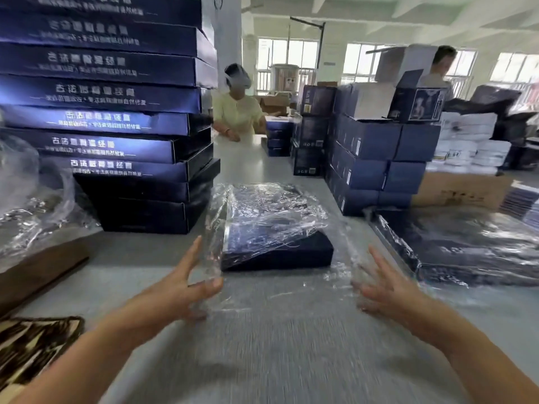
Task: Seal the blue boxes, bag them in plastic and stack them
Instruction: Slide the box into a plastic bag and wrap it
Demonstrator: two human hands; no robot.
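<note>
A flat blue box (280, 253) lies on the grey table (262, 345) in front of me, partly inside a clear plastic bag (262, 211) that drapes over its top and trails toward me. My left hand (186, 284) is at the bag's left open edge, fingers straight, thumb against the film. My right hand (385, 287) is spread open at the bag's right side, near the loose film; it is blurred. A tall stack of blue boxes (116, 112) rises at the left.
Bagged blue boxes (466, 252) lie at my right. Stacked smaller blue cartons (379, 158) stand behind them. Loose plastic (29, 205) and a brown board (40, 275) sit at my left. Two people work at the far end of the table.
</note>
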